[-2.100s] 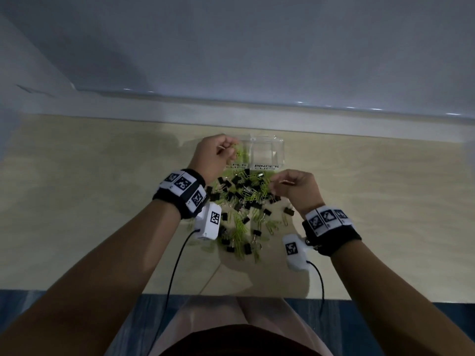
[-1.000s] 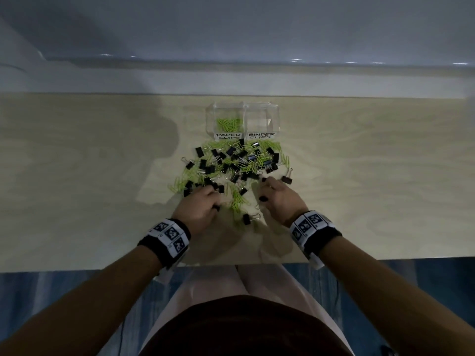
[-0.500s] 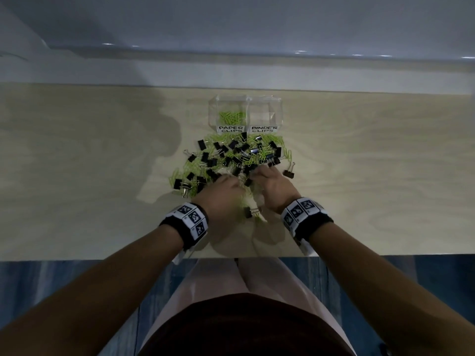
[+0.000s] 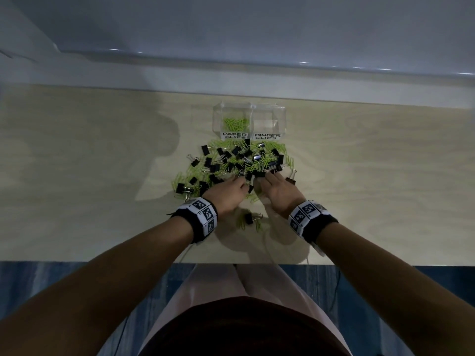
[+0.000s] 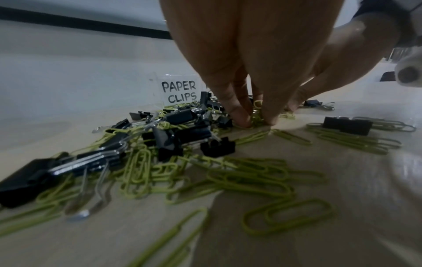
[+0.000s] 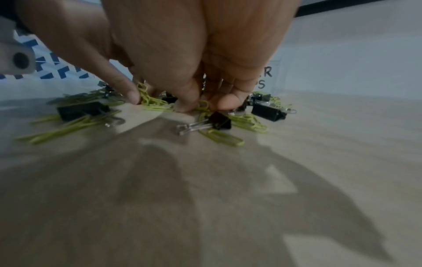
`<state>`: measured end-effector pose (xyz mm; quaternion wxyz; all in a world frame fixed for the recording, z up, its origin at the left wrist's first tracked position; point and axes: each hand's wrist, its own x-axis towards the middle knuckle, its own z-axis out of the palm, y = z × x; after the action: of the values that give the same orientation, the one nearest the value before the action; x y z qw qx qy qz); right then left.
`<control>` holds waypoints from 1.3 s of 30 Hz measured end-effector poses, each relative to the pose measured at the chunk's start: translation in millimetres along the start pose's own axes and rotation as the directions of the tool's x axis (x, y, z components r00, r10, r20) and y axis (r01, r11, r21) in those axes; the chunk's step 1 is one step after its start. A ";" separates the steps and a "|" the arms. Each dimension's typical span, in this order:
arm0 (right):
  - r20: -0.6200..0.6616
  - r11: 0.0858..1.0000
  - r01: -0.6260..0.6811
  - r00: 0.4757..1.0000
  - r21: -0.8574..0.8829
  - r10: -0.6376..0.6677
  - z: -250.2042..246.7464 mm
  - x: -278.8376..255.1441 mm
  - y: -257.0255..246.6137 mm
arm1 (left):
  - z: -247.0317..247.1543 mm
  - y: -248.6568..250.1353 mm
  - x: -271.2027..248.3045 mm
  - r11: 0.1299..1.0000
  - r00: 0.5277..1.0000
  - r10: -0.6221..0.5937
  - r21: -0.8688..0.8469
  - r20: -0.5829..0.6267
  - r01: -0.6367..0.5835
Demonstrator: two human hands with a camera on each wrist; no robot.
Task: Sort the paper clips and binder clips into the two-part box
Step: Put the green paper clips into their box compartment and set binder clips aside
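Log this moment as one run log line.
left hand: pinching green paper clips | right hand: gathering clips from pile | paper-clip compartment: some clips | binder-clip compartment: looks empty

Clips sitting in a pile right in front of the box, hands side by side at the near edge of it

The two-part box (image 4: 248, 122) is sitting toward the back of the desk (image 4: 77, 176), with some paper clips (image 4: 235, 123) lying in its left part. The mixed pile (image 4: 236, 163) is spreading just in front of it. The left hand (image 4: 226, 195) and right hand (image 4: 279, 194) are resting side by side on the pile's near edge, fingertips (image 5: 242, 117) down among clips. One binder clip (image 4: 253, 218) is lying apart, nearer than the hands, between the wrists.
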<state>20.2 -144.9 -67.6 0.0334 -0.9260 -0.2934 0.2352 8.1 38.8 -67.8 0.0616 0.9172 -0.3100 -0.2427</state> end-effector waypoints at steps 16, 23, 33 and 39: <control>-0.266 0.667 -0.124 0.852 0.735 0.451 -108.4 95.5 4.0 | -100.8 -67.1 18.5 0.540 0.760 -0.584 -0.835 -0.285 0.102; -0.300 0.730 -0.165 0.835 0.663 0.462 -112.6 86.4 34.7 | -114.5 -83.6 63.4 0.696 0.737 -0.580 -0.682 -0.347 0.227; -0.227 0.913 -0.204 0.928 0.354 0.296 -50.5 27.3 80.8 | -49.5 -6.1 76.7 0.952 0.931 -0.142 -0.303 -0.336 0.036; -0.071 0.957 -0.166 0.980 0.237 0.188 -45.0 38.3 80.8 | -38.7 3.2 91.1 0.957 0.943 -0.195 -0.265 -0.269 0.122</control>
<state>110.8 -186.7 -59.8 0.1326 -0.9484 -0.1783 0.2264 87.9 -19.7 -70.1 0.1992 0.9503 -0.1901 -0.1451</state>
